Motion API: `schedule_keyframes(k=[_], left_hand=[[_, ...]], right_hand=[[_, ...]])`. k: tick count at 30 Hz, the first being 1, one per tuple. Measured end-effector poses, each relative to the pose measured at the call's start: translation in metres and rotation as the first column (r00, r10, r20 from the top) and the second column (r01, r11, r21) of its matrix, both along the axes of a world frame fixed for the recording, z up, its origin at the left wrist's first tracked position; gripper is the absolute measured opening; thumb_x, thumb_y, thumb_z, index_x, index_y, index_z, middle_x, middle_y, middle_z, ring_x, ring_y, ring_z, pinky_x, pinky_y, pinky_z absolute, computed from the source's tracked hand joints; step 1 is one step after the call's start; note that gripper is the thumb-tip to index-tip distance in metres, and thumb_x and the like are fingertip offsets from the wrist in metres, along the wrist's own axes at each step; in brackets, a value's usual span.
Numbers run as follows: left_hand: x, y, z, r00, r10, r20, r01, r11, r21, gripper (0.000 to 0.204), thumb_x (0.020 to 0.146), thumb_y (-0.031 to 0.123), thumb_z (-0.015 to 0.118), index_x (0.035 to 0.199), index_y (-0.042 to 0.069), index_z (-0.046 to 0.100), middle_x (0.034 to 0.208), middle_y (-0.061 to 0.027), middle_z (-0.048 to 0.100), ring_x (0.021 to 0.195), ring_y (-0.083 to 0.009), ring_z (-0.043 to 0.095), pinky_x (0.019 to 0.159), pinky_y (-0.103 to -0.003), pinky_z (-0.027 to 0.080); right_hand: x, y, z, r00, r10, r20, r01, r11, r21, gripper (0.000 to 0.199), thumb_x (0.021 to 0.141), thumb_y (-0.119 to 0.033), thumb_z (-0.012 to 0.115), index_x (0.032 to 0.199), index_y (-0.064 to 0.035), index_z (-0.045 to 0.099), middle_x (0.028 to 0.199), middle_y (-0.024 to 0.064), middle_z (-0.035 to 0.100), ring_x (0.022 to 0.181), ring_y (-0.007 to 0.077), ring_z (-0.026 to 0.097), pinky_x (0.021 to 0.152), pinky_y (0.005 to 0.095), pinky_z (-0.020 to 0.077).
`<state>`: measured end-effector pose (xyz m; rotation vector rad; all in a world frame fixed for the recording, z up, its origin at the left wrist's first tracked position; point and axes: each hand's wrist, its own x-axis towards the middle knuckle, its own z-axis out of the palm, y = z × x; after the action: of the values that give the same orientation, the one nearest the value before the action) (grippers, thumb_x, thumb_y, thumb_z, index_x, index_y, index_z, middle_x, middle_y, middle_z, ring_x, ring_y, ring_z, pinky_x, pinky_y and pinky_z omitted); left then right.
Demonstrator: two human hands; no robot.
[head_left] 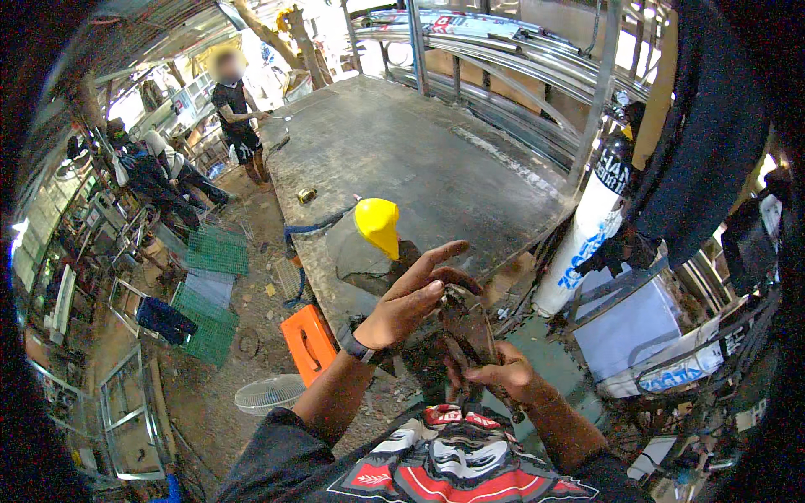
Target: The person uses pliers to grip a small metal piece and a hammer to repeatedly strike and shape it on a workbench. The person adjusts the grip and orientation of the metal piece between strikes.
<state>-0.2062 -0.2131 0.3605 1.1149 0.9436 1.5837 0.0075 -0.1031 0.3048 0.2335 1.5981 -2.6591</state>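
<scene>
My left hand [411, 303] reaches over the near edge of the table, fingers stretched and apart, beside the upper end of a worn, dark brown, flat piece [470, 329]. Its exact kind is hard to make out. Lower down, my right hand [508, 375] is closed around that piece in front of my shirt. A dark wristband circles my left wrist. Just beyond my left hand, a smooth yellow, rounded hard shell [377, 225] rests on the table by a grey cloth [356, 254].
The large grey metal-topped table [394, 138] stretches ahead. An orange case [309, 342] and a fan [268, 392] are at the left. White gas cylinders [579, 239] stand and lie at the right. A person [235, 109] stands at the table's far left; metal bars are racked behind.
</scene>
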Motion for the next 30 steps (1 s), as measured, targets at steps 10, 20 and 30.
schedule_keyframes(k=[10, 20, 30], left_hand=[[-0.059, -0.022, -0.026, 0.994, 0.02, -0.106, -0.022, 0.999, -0.023, 0.07, 0.103, 0.031, 0.061, 0.161, 0.01, 0.027, 0.132, -0.014, 0.061, 0.119, -0.0193, 0.057, 0.097, -0.033, 0.045], [-0.086, -0.035, -0.048, 0.865, 0.329, -0.379, -0.392, 0.915, -0.099, 0.032, 0.105, 0.026, 0.06, 0.121, 0.0, 0.066, 0.108, -0.0037, 0.067, 0.104, -0.0114, 0.059, 0.093, -0.029, 0.048], [-0.092, -0.02, -0.045, 0.84, 0.482, -0.251, -0.534, 0.817, -0.218, 0.034, 0.103, 0.027, 0.065, 0.122, -0.001, 0.068, 0.11, -0.0014, 0.069, 0.104, -0.0105, 0.061, 0.093, -0.028, 0.048]], right_hand=[[-0.049, -0.009, -0.005, 0.993, 0.082, 0.087, -0.088, 0.994, 0.07, 0.037, 0.091, -0.017, 0.073, 0.123, -0.0009, 0.064, 0.103, 0.0053, 0.071, 0.096, 0.016, 0.065, 0.088, 0.034, 0.0506], [-0.106, 0.008, -0.015, 0.992, 0.118, 0.037, -0.121, 0.988, 0.096, 0.04, 0.089, -0.015, 0.072, 0.122, 0.0043, 0.062, 0.106, 0.0104, 0.07, 0.094, 0.0238, 0.069, 0.086, 0.0395, 0.0562], [-0.164, 0.076, -0.035, 0.874, 0.486, -0.015, -0.479, 0.866, 0.144, 0.041, 0.095, -0.016, 0.069, 0.132, -0.0007, 0.06, 0.122, 0.0064, 0.069, 0.113, 0.0173, 0.063, 0.102, 0.0371, 0.0477]])
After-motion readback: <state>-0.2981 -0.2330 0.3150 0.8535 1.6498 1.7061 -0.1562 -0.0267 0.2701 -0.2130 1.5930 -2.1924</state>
